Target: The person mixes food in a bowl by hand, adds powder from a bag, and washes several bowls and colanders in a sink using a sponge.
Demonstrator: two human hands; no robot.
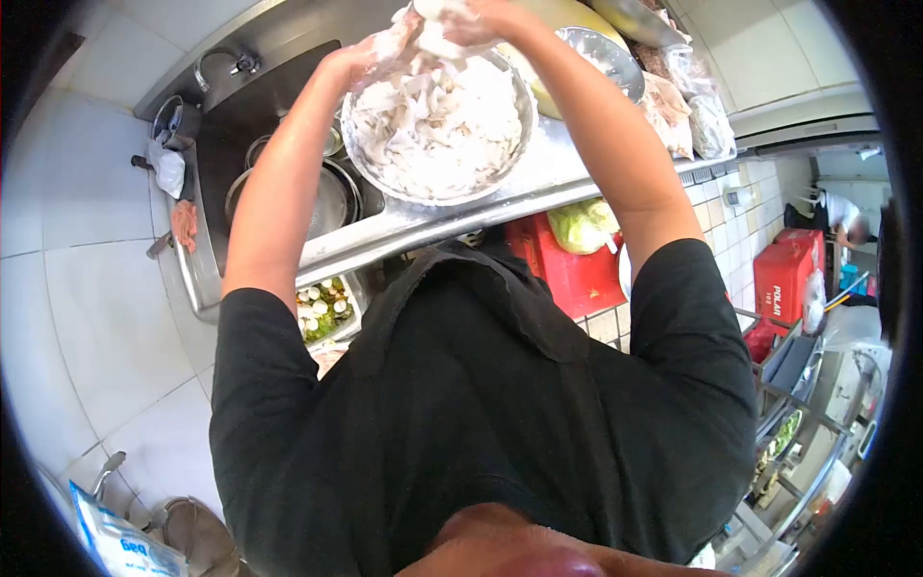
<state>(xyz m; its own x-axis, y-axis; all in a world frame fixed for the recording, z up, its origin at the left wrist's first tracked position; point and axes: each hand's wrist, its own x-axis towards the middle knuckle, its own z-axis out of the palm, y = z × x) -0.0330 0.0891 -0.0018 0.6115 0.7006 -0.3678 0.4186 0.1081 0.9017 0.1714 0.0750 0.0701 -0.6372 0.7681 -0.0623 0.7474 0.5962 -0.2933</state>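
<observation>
A large round metal bowl (527, 125) stands on the steel counter, heaped with pale strips (437, 130) coated in white powder that looks like flour. My left hand (385, 50) is above the bowl's far left rim, its powdered fingers closed round some of the coated strips. Close beside it, my right hand (473, 23) is curled on a whitish clump of the same pieces. The top edge of the view cuts off part of what lies between the hands. I cannot make out what the strips are under the coating.
Left of the bowl is a sink (216, 125) with a faucet (226, 65) and round pans (332, 197). A second metal bowl (606, 58) and plastic bags (707, 111) stand right. Below the counter are a red crate (586, 284) with cabbage (585, 227). Another person (841, 216) is far right.
</observation>
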